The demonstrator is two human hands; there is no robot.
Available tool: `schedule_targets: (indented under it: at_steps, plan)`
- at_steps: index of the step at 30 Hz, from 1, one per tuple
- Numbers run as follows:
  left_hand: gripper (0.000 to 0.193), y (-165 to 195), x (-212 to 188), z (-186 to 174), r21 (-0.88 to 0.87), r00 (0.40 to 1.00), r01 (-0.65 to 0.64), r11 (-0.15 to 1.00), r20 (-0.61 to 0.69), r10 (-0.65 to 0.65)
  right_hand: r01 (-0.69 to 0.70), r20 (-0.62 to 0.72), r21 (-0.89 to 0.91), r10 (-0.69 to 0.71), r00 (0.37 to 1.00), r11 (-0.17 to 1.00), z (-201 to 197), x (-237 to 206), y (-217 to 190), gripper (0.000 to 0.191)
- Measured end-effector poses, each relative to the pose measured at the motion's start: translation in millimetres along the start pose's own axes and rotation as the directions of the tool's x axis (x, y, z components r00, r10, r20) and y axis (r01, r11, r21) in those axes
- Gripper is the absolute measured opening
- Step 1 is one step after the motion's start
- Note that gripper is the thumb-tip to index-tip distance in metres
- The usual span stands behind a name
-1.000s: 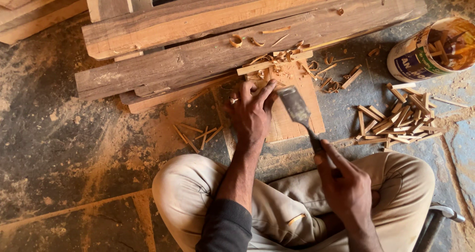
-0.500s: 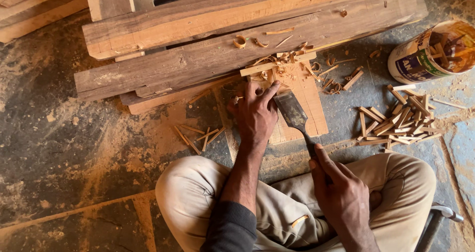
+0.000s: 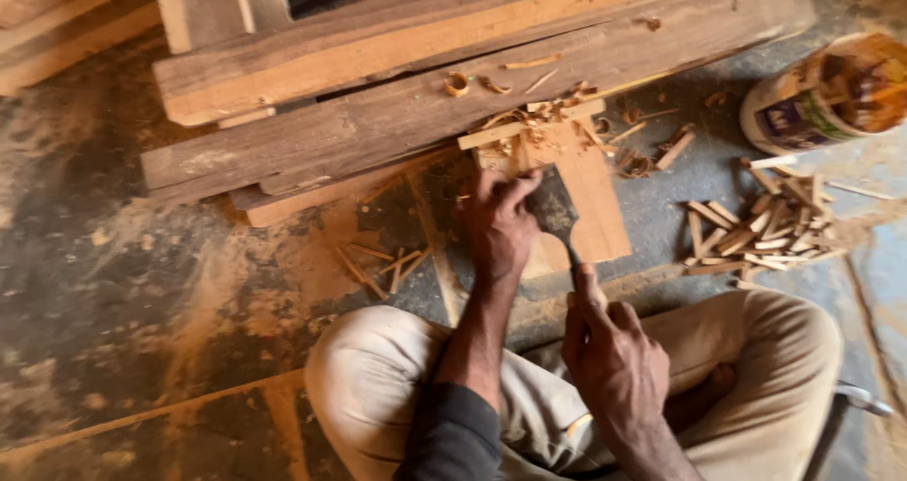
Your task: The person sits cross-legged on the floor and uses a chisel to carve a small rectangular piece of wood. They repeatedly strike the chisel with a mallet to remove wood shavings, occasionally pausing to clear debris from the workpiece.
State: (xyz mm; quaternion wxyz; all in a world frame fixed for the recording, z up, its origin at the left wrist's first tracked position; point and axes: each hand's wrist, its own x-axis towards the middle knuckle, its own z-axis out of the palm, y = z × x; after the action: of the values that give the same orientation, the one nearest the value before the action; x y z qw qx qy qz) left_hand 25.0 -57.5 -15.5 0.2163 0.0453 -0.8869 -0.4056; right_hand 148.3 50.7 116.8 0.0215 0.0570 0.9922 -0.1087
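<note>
We're mid-cut: right hand (image 3: 614,368) wrapped tight on the chisel (image 3: 559,218) handle, left hand (image 3: 499,226) fingers pressed flat on the blade and small board (image 3: 581,193), which butts against the long plank (image 3: 378,131). Next push needs a shallow angle and a steady left hand

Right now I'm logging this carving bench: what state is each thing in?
Chisel: gripped, blade flat on the board.
Small board: lying flat, pinned by the left hand.
Right hand: closed on the chisel handle.
Tub: open, tilted.
Wood slivers: loosely heaped.
Planks: stacked, strewn with shavings.
</note>
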Motion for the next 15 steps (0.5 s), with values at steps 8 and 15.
schedule_targets:
  at_steps: [8, 15]
  plan:
    - [0.036, 3.1, -1.4, -5.9, -0.115, 0.999, 0.034, 0.993, -0.006, -0.035, 0.051, -0.009, 0.000, -0.051, 0.999, 0.999, 8.1, 14.9, -7.6, 0.048]
    - [0.032, 16.4, 7.6, -15.1, -0.130, 0.997, -0.058, 0.990, -0.054, 0.052, -0.037, 0.139, -0.029, 0.040, 0.989, 0.999, 4.1, 29.2, -16.9, 0.059]
